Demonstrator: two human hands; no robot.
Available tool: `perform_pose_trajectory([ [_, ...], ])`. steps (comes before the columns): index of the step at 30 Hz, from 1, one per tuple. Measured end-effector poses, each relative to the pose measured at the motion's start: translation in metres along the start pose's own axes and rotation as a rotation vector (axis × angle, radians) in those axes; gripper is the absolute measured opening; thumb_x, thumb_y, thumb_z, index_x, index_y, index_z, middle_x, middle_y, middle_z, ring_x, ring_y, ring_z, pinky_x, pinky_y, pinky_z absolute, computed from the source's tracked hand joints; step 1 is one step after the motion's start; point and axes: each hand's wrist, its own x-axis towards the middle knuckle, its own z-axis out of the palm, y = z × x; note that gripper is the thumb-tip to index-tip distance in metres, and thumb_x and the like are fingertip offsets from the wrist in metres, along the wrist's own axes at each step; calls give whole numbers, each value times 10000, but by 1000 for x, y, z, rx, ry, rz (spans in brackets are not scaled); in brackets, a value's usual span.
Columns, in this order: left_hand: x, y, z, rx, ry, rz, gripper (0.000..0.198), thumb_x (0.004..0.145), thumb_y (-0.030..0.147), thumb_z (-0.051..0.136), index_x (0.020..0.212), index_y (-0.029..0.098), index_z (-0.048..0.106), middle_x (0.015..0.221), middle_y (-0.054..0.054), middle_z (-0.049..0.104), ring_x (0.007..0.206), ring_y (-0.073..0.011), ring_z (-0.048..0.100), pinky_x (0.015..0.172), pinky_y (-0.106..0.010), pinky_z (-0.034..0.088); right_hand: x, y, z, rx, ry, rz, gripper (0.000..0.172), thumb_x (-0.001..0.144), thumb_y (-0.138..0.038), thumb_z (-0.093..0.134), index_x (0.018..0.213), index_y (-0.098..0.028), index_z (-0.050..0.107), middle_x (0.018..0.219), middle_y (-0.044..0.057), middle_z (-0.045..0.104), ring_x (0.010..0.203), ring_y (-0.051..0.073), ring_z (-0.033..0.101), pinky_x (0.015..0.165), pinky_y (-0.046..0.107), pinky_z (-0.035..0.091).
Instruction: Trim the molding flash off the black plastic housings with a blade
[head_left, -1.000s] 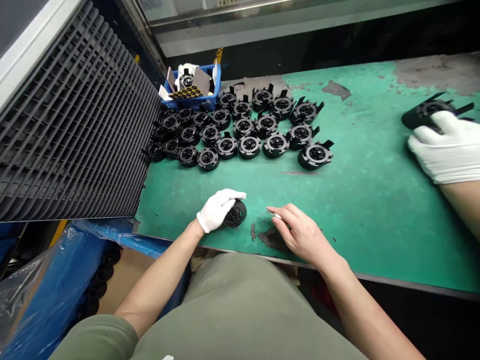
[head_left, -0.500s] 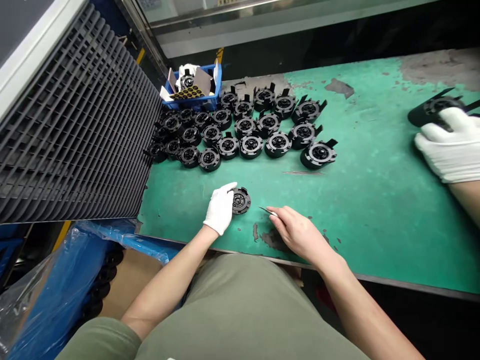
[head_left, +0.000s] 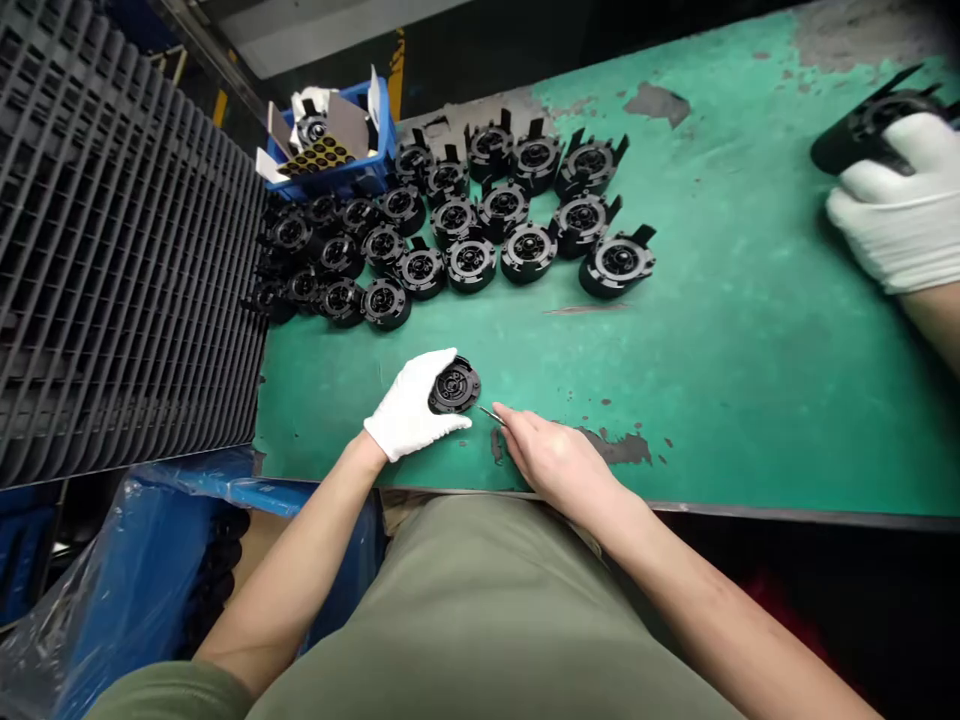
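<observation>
Left hand (head_left: 411, 408) grips black round housing (head_left: 455, 386), apparently unfinished; right hand (head_left: 553, 458) pinches thin tool (head_left: 492, 414) just beside it; similar housings (head_left: 470, 260) beyond it, done or pending unclear.

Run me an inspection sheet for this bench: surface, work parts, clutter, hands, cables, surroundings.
Surface: green worktop, with dark worn patches near the front edge and worn areas toward the back.
Work parts: black round part in hand; a cluster of similar parts stands behind it.
Clutter: blue bin at back left, holding card pieces and a yellow sheet with black circles.
Hands: left hand, gloved, grips the part; right hand, bare, holds a slim tool, tip near the part, contact unclear.
Cables: nothing seen.
Surroundings: black slatted rack at left; co-worker's gloved hand on another black part at right.
</observation>
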Motion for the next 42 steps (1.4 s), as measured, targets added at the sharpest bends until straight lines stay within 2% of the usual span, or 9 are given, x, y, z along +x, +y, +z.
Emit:
perform_pose_trajectory([
  [8, 12, -1, -11, 160, -86, 85, 1105, 770, 494, 1008, 1686, 230, 450, 1632, -207, 595, 1512, -457, 578, 1297, -656, 480, 0, -13, -12, -70, -141, -2, 581, 1024, -26, 432, 1588, -101, 552, 1013, 94, 769, 756, 195, 700, 628, 324, 459],
  [13, 10, 3, -9, 189, -78, 69, 1102, 770, 478, 1009, 1682, 226, 445, 1615, -202, 609, 1511, -450, 582, 1299, -642, 476, 8, -23, -27, -85, -242, -2, 596, 978, 3, 451, 1562, -66, 548, 1071, 131, 770, 866, 236, 744, 659, 341, 511],
  [18, 11, 3, -8, 206, -83, 53, 1089, 780, 491, 1001, 1678, 220, 446, 1607, -200, 612, 1510, -445, 581, 1306, -630, 464, 14, -26, -28, -89, -304, 31, 637, 972, 11, 442, 1603, -56, 506, 1132, 172, 778, 918, 246, 762, 679, 339, 538],
  [21, 12, 5, -11, 217, -88, 55, 1093, 775, 491, 1007, 1675, 222, 447, 1599, -199, 611, 1500, -439, 583, 1296, -620, 472, 17, -19, -25, -73, -308, 65, 583, 1034, -39, 424, 1606, -89, 521, 1171, 175, 785, 913, 244, 770, 678, 335, 517],
  [24, 11, 12, -14, 237, -95, 40, 1166, 754, 479, 1023, 1708, 238, 398, 1530, -185, 639, 1436, -426, 619, 1250, -602, 513, 19, -12, -24, -43, -281, 111, 477, 1174, -230, 317, 1588, -166, 546, 1255, 154, 790, 979, 239, 781, 716, 328, 499],
  [28, 8, 28, -14, 319, -120, -9, 1252, 712, 461, 1047, 1733, 235, 359, 1373, -168, 663, 1310, -412, 664, 1138, -575, 588, 17, -11, -24, -9, -264, 171, 520, 1218, -381, 184, 1488, -194, 587, 1262, 132, 807, 1005, 243, 786, 694, 330, 440],
  [33, 9, 37, -9, 357, -113, -5, 1047, 710, 390, 1040, 1590, 196, 507, 1389, -180, 664, 1313, -416, 664, 1156, -585, 570, 16, -16, -24, 16, -321, 179, 450, 1215, -407, 244, 1381, -204, 610, 1102, 97, 841, 843, 253, 783, 625, 342, 354],
  [37, 12, 38, -11, 351, -132, 16, 1006, 703, 337, 1041, 1548, 195, 513, 1454, -188, 681, 1340, -417, 671, 1178, -594, 546, 17, -15, -26, 10, -339, 175, 449, 1214, -394, 228, 1437, -214, 573, 1145, 107, 839, 847, 256, 785, 633, 340, 363],
  [42, 12, 40, -11, 361, -139, -1, 1006, 706, 306, 1035, 1551, 200, 498, 1475, -184, 689, 1348, -411, 679, 1178, -578, 534, 18, -14, -28, -21, -371, 164, 412, 1202, -347, 268, 1364, -189, 612, 1064, 125, 825, 779, 253, 766, 614, 342, 366],
])
